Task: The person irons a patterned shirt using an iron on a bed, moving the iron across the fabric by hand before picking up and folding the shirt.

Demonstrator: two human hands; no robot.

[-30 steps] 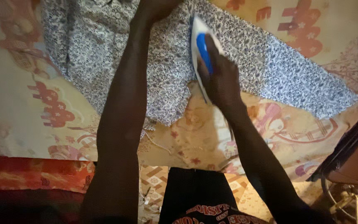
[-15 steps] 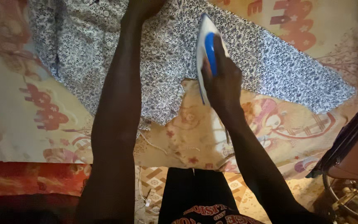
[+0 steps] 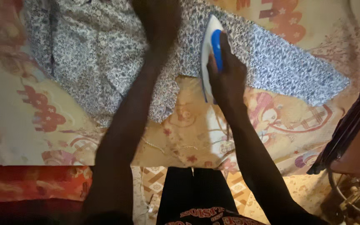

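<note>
A thin cotton shirt (image 3: 105, 62), white with a fine dark floral print, lies spread flat on a soft yellowish blanket (image 3: 17, 121) patterned with pink and red cartoon shapes. One sleeve runs off to the right as a long flat band, its cuff end near the blanket's right side. The right hand (image 3: 228, 79) is wrapped tightly around the blue handle of a white plastic iron (image 3: 211, 54), which rests sole-down where the sleeve joins the body of the shirt, its rear overhanging the hem onto the blanket. The iron's long axis runs away from the person, its tapered nose pointing toward the far edge of the view and tilted slightly right. The left hand (image 3: 159, 21) lies on the shirt's body just left of the iron, blurred (whether the fingers are spread or together cannot be told). A thin cord (image 3: 226, 137) trails from the iron's rear toward the person. Below the blanket's near edge sits a red-orange cloth (image 3: 30, 183) at left, and a brown padded seat (image 3: 359, 146) stands at far right.
</note>
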